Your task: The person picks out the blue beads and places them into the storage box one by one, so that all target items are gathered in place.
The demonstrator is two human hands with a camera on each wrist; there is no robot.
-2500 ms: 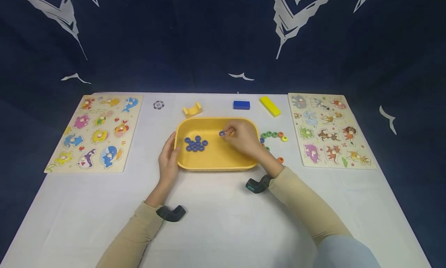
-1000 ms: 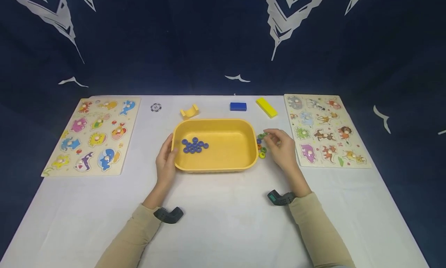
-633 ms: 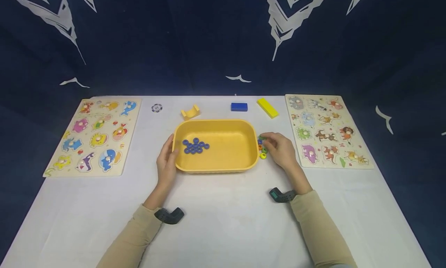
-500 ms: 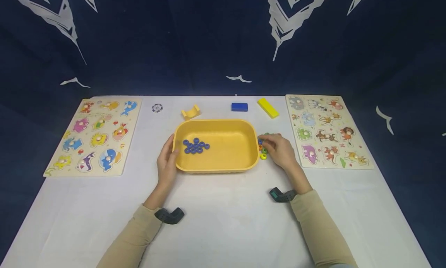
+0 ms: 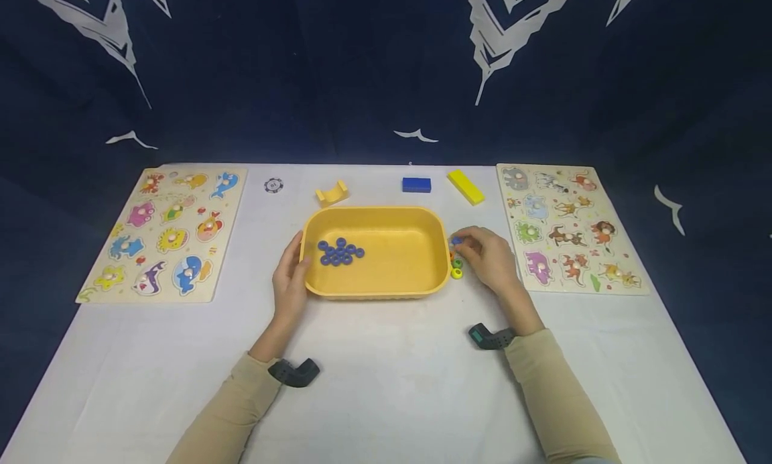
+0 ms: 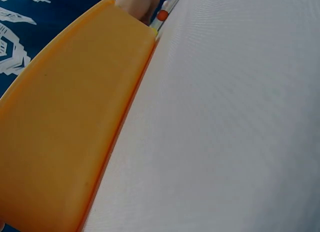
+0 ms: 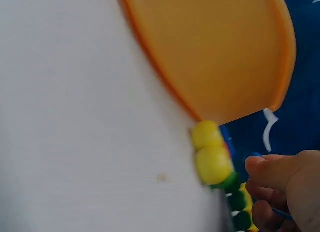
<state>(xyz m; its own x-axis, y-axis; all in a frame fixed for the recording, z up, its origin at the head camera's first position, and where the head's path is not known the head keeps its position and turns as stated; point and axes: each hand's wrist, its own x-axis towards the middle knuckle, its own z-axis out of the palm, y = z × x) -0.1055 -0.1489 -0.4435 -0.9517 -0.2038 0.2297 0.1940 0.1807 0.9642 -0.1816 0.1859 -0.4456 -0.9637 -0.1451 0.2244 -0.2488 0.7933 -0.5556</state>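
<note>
A yellow tray [image 5: 398, 259] lies in the middle of the table, with a cluster of blue beads [image 5: 340, 251] in its left half. My left hand [image 5: 291, 279] grips the tray's left end, thumb at the rim and fingers along the outer wall. Just past the right end, my right hand [image 5: 491, 259] pinches a blue bead [image 5: 456, 241] between thumb and fingertips; the right wrist view shows a bit of this bead [image 7: 256, 154] at the fingertips. Below it on the table are a green bead [image 5: 458, 263] and a yellow bead [image 5: 456, 273]. The right hand covers other beads.
Animal puzzle boards lie at left [image 5: 163, 236] and right [image 5: 569, 229]. Behind the tray are a poker chip [image 5: 274, 185], a curved yellow block [image 5: 332, 194], a blue block [image 5: 417, 184] and a long yellow block [image 5: 466, 187]. A dark patterned cloth [image 5: 338, 68] hangs behind the table.
My right hand has moved from over the tray, where it held a blue bead, to the beads on the right. It now pinches another blue bead there. My left hand stays on the tray.
</note>
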